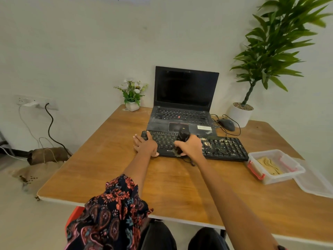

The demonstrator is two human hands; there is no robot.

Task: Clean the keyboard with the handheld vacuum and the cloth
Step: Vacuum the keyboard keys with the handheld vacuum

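A: Why is the left hand flat on the keyboard, mid-frame?
B: Steadying it, holding nothing. The right hand grips the vacuum over the keys; the cloth, probably, lies in the box at right

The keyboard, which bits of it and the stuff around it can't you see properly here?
- Keyboard, head view: middle keys are hidden by the right hand and the handheld vacuum.
- Vacuum: mostly covered by that hand's grip.
- Left-end keys: under the left hand.
- Key letters: too small.
- Lid: cut off by the right edge.
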